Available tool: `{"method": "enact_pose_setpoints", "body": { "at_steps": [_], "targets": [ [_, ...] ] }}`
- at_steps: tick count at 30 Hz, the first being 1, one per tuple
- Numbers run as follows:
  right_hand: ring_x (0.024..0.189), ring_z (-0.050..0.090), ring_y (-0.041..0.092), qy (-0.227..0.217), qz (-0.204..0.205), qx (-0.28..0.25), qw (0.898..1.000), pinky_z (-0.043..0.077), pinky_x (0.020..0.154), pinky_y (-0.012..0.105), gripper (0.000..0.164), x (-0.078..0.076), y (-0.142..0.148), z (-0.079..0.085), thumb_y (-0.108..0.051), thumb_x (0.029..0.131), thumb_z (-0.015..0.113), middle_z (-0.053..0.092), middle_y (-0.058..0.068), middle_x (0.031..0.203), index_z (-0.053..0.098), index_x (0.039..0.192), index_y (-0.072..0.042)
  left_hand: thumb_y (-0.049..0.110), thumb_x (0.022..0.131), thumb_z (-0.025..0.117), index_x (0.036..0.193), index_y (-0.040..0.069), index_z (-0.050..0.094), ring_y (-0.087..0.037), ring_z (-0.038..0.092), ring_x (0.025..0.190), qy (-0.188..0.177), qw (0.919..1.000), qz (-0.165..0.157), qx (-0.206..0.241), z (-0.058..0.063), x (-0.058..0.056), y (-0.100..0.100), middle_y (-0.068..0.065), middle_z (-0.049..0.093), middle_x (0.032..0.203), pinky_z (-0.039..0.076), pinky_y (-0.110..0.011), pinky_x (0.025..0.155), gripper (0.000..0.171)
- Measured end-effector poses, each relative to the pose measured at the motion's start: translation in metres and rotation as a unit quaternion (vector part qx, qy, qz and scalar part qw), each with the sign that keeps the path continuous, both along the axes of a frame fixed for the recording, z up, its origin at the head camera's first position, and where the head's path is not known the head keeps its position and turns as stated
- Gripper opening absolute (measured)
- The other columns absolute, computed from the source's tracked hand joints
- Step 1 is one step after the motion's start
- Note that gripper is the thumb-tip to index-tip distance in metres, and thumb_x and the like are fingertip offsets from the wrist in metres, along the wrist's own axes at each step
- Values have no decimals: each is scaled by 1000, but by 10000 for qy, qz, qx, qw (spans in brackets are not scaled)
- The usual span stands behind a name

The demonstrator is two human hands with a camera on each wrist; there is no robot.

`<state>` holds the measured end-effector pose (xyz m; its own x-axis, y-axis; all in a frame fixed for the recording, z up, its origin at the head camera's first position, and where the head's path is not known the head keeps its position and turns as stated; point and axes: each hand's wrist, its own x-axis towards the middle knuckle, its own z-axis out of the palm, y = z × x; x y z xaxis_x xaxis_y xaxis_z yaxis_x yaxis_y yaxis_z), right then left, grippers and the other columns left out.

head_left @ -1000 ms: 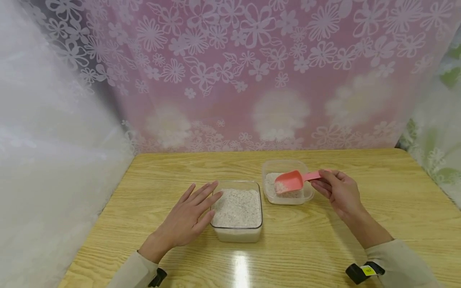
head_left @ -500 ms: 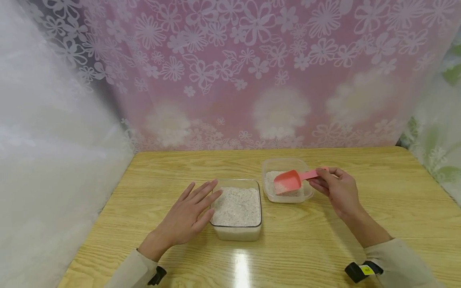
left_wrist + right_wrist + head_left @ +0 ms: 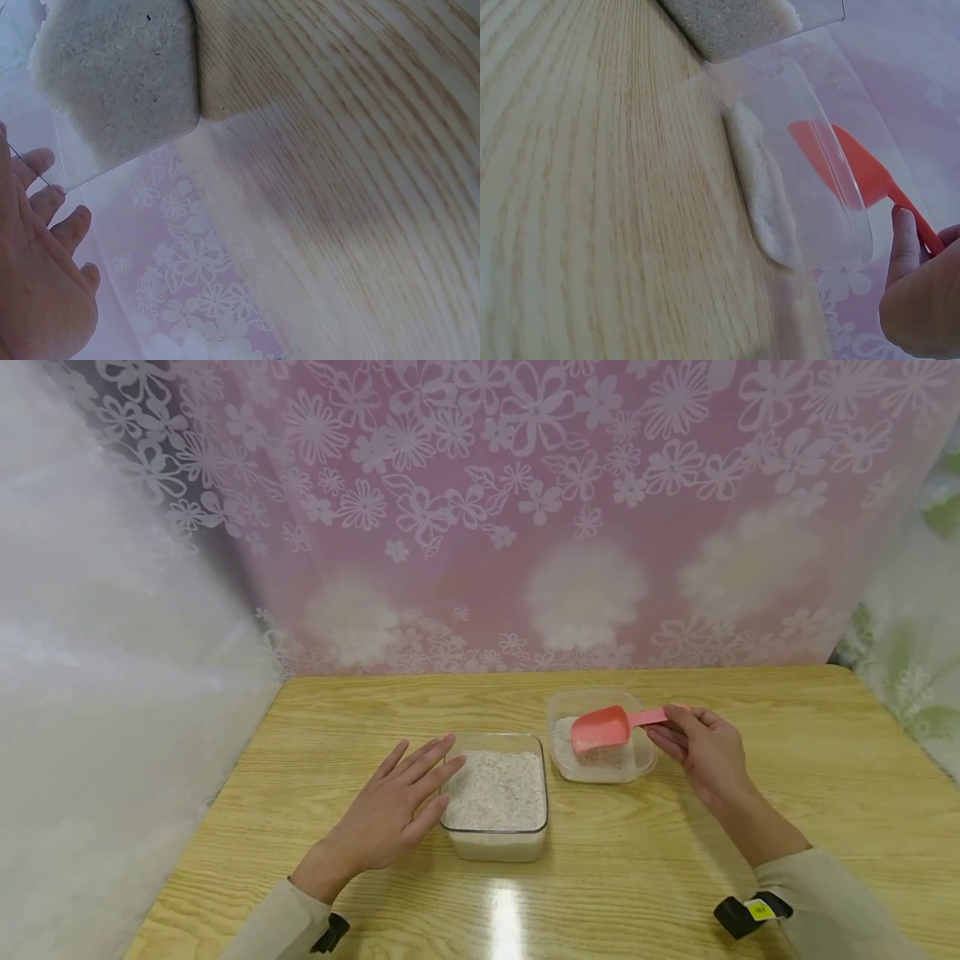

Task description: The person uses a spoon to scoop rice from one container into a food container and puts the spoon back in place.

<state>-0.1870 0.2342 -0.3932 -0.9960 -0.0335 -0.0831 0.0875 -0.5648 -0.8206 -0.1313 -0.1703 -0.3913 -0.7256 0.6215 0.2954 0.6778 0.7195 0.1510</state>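
Note:
My right hand (image 3: 708, 760) pinches the handle of a pink scoop (image 3: 602, 729) between thumb and fingers. The scoop's bowl hangs over a small clear plastic container (image 3: 602, 776), partly filled with white rice (image 3: 761, 191); in the right wrist view the bowl shows through the container's wall. To the left stands a larger clear container (image 3: 498, 846), filled high with rice (image 3: 497, 789). My left hand (image 3: 386, 814), fingers straight and spread, rests at that container's left rim. In the left wrist view the fingertips (image 3: 56, 193) touch the rim.
Both containers stand on a wood-grain table (image 3: 360, 710). A pink floral curtain (image 3: 480, 527) hangs behind the table's back edge, and a pale sheet (image 3: 112, 693) hangs along the left side. Black straps circle both sleeves near the wrists.
The scoop's bowl has tilted, and the rice seen in it a second ago no longer shows there. My right hand has barely shifted; my left hand stays on the rim.

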Motion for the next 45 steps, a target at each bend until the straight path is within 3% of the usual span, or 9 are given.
{"method": "enact_pose_setpoints", "body": {
  "at_steps": [7,12,19,25,33,37,42,45],
  "targets": [
    [81,71,20,-10,-166,242,9996,55,79,31,24,-8,-4,-1,-9,93,63,69,12,88,47,106,4,36,104,36,151,24,33,-14,18,143,-38,10000,18,-50,1,1,0,7,15,158,8,-47,116,48],
    [79,71,19,47,-275,448,9986,55,78,30,31,-15,-9,0,-9,93,63,69,12,86,40,109,5,37,104,35,150,23,34,-14,18,142,-12,10000,25,-37,1,1,0,5,17,158,9,-47,116,48],
    [78,71,19,140,-447,975,9941,55,76,29,32,-19,-17,3,-11,93,63,71,11,84,42,108,8,35,104,37,150,22,36,-16,19,142,-4,10000,22,-53,0,1,0,2,21,157,10,-49,116,48],
    [76,71,19,462,-581,1255,9893,55,75,30,31,-19,-25,8,-10,91,66,72,10,84,44,103,8,34,103,38,150,23,35,-14,18,142,3,10000,33,-55,1,1,0,7,16,158,9,-48,116,48],
    [77,71,19,865,-756,1619,9801,54,74,30,29,-14,-25,9,-11,91,66,71,10,85,47,102,9,34,104,36,150,22,34,-15,20,142,35,10000,4,-25,0,1,1,-1,25,156,10,-48,116,48],
    [78,71,20,980,-888,1420,9810,54,75,31,29,-7,-21,13,-10,90,67,71,11,87,48,102,9,34,104,37,150,21,35,-16,20,142,18,10000,5,-25,1,1,0,-1,25,156,10,-49,116,48],
    [80,71,23,995,-884,738,9883,54,76,31,27,1,-12,21,-5,91,64,71,14,88,45,102,10,34,104,36,150,21,35,-16,20,142,-14,10000,11,-37,2,1,0,1,21,157,10,-49,116,48],
    [79,71,23,1046,-894,665,9882,54,76,31,26,3,-9,23,-4,91,64,71,15,88,45,103,10,32,103,39,150,20,35,-17,21,142,-11,10000,16,-14,2,1,0,1,21,157,11,-49,115,48]
  ]
}}
